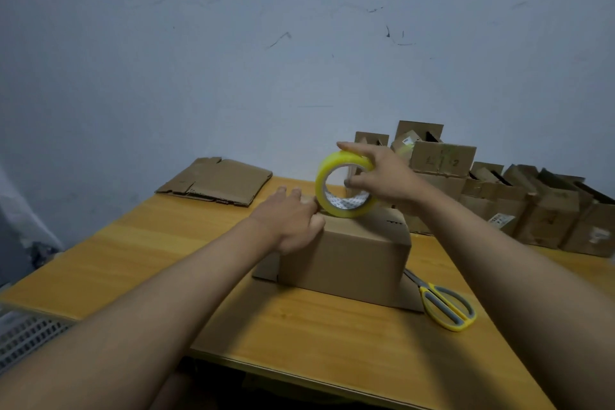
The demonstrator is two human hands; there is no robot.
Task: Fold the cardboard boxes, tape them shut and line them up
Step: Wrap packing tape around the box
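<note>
A folded brown cardboard box stands in the middle of the wooden table, its lower flaps splayed out on the tabletop. My right hand grips a yellow roll of clear tape upright on the box's top. My left hand rests on the box's top left edge, its fingers at the foot of the roll. Whether a tape end is pinched there is hidden.
Yellow-handled scissors lie on the table right of the box. Flat unfolded cardboard lies at the back left. Several assembled boxes are piled along the wall at the back right. A white perforated crate sits below the table's left edge.
</note>
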